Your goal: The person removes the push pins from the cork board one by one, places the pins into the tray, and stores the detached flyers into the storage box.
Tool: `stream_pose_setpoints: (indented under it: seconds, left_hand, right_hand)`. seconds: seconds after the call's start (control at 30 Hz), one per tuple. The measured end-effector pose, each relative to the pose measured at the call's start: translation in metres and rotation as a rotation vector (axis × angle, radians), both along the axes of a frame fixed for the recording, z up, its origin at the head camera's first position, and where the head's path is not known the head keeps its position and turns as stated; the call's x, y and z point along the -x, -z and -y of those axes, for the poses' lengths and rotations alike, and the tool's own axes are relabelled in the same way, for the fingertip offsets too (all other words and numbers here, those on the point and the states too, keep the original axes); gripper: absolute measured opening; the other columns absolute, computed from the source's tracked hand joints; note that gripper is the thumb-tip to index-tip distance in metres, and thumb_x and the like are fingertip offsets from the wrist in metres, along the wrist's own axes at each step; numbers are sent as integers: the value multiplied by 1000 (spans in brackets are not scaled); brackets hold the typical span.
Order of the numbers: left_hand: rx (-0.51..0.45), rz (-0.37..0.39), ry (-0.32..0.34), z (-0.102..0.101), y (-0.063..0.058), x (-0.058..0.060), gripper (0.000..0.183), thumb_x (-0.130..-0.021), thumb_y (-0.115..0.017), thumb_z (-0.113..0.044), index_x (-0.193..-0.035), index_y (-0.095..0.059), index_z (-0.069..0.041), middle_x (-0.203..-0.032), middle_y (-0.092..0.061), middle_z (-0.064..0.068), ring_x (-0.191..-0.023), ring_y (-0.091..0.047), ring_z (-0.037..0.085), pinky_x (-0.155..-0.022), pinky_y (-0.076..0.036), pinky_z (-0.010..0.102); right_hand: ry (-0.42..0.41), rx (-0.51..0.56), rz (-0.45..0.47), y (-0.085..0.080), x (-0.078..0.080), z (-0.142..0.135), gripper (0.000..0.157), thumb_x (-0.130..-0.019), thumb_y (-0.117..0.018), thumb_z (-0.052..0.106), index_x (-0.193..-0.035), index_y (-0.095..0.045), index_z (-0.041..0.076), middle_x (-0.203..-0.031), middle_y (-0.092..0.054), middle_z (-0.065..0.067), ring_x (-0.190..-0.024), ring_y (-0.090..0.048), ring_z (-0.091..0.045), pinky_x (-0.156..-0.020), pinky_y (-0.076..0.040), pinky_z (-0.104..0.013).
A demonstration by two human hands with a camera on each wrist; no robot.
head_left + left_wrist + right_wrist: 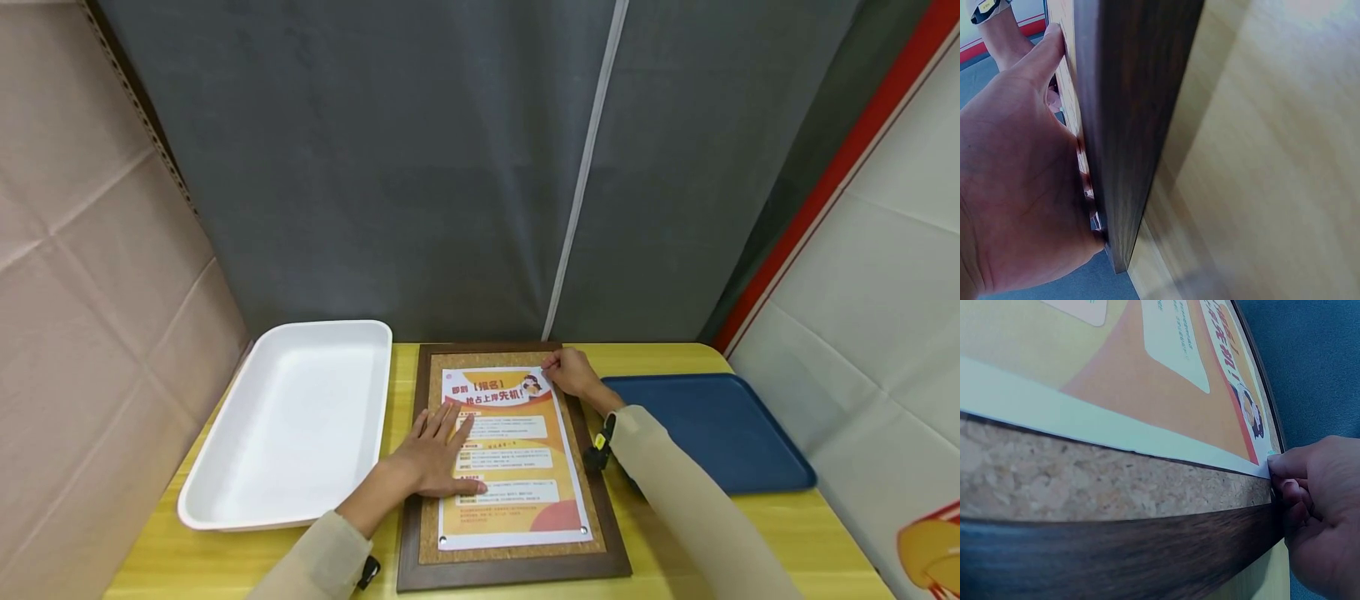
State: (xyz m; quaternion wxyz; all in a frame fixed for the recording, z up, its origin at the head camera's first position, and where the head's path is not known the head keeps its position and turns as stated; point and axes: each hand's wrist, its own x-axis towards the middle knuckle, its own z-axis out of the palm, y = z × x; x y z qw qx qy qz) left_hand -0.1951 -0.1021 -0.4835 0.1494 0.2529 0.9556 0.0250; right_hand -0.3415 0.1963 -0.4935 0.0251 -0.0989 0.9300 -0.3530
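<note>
Though near corkboard [487, 360], white tray [300, 421] apart.

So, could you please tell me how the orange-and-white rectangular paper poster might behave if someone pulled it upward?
The poster looks thin at its edge, so it would probably flex easily. Small round tacks appear to pin its two near corners to the brown-framed cork board, so a hard pull there might tear it.
</note>
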Motion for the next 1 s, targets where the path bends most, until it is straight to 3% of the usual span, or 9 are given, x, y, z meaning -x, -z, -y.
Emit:
stream_pose_setpoints:
  seconds: [0.43, 0.6, 0.7, 0.83, 1.0]
  left_hand:
    - [5, -4, -8, 0, -1, -3, 116, -90, -51, -87, -172, -13, -15, -178, -4, 16, -165, -3, 33, -131, -7, 56]
    - [-44, 5, -2, 1, 6, 0, 117, -89, -49, -89, -172, -10, -15, -178, -1, 17, -165, 0, 35, -131, -3, 58]
    - [-27, 8, -3, 2, 13, 4, 120, -88, -48, -91, -173, -8, -16, -178, 2, 16, -165, 3, 34, -131, -1, 58]
    - [-29, 2, -3, 4, 27, 8, 122, -86, -39, -96, -173, -4, -18, -178, 6, 15, -164, 7, 33, -130, 2, 58]
    - [-26, 12, -7, 5, 25, 9, 122, -86, -41, -95, -173, -3, -19, -178, 6, 14, -165, 7, 32, -130, 2, 58]
  right_hand:
    - [-59, -20, -2, 2, 1, -3, 8, -97, -68, 0, -99, -74, -4, -92, -70, -11, -81, -60, -18, -71, -50, -28]
    - [-60, -18, 2, 2, 0, -3, 8, -97, -67, 0, -99, -74, -4, -93, -70, -12, -82, -61, -19, -73, -52, -29]
    - [-61, -11, 14, 1, -1, -4, 8, -97, -67, 0, -100, -73, -4, -95, -70, -12, -84, -61, -20, -74, -53, -29]
    - [-65, -4, 20, 1, -1, -5, 9, -98, -67, 0, -102, -74, -4, -98, -71, -13, -85, -62, -20, -76, -54, -30]
    - [-67, 25, 15, 0, -2, -6, 11, -99, -67, 3, -103, -74, -4, -101, -72, -15, -87, -63, -21, -78, -54, -31]
